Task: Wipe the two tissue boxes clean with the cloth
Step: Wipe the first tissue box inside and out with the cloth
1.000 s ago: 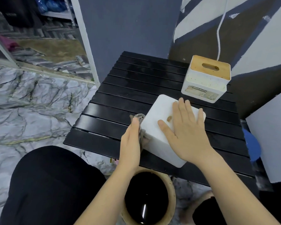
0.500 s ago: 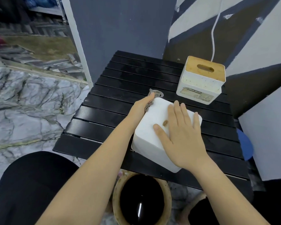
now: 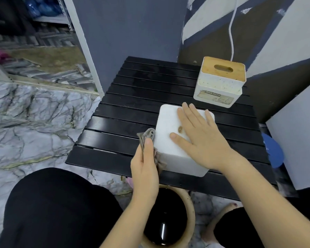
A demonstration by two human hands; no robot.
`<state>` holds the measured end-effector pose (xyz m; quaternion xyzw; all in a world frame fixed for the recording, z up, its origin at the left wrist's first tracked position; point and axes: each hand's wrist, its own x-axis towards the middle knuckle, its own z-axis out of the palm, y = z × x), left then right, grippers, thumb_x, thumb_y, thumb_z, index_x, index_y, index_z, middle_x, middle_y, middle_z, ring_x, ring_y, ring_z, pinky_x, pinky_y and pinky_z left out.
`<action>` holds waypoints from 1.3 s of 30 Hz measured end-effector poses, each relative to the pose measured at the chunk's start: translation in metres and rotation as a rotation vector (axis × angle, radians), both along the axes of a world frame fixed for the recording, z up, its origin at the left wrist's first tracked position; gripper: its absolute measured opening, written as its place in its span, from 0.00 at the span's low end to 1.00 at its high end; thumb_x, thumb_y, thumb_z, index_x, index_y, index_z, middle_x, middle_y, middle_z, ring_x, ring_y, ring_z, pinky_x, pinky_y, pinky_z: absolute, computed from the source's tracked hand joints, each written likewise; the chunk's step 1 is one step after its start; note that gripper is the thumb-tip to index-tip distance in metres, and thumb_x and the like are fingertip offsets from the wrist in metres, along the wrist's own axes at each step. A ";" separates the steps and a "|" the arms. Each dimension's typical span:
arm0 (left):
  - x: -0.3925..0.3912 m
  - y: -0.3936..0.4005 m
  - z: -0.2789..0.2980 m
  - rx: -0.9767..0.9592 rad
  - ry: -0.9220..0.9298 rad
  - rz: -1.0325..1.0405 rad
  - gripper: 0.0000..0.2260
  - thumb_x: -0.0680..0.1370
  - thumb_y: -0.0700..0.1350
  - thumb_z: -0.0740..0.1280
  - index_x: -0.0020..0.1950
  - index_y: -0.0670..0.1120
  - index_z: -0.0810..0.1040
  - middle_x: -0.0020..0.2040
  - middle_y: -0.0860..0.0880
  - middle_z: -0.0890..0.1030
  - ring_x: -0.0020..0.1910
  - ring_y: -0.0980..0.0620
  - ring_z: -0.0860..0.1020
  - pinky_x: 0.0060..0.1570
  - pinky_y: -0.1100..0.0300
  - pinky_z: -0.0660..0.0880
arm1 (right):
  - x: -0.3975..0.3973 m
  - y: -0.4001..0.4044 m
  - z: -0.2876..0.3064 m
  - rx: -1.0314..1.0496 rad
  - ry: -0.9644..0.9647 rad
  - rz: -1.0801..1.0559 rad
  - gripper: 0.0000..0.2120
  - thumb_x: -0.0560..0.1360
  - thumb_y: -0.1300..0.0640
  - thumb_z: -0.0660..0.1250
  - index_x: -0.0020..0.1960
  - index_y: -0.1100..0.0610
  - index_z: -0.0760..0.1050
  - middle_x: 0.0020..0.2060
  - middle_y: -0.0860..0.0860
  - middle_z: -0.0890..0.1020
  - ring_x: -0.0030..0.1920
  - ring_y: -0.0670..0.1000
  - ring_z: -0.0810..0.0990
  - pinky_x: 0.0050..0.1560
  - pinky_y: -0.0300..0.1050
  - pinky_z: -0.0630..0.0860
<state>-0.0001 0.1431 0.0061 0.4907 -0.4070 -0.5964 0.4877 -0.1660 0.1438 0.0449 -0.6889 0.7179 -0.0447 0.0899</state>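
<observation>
- The table (image 3: 132,97) is black and made of slats running side to side; it stands on a grey-veined marble floor (image 3: 34,122).
- A white box (image 3: 168,122) lies on the near middle slats, turned at an angle to them, with a small brown spot on its upper face.
- A second box (image 3: 220,85), white with a wooden lid and a slot in the lid, stands upright at the far right corner, near the first but apart from it. A label on its front reads "TISSUE HOLDER".
</observation>
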 end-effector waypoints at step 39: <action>-0.048 -0.056 0.028 0.245 0.082 -0.369 0.12 0.83 0.54 0.64 0.52 0.51 0.86 0.47 0.51 0.88 0.47 0.52 0.85 0.51 0.56 0.80 | -0.046 0.017 -0.004 -0.107 -0.138 0.101 0.39 0.79 0.30 0.50 0.83 0.51 0.56 0.84 0.47 0.50 0.83 0.42 0.43 0.82 0.46 0.36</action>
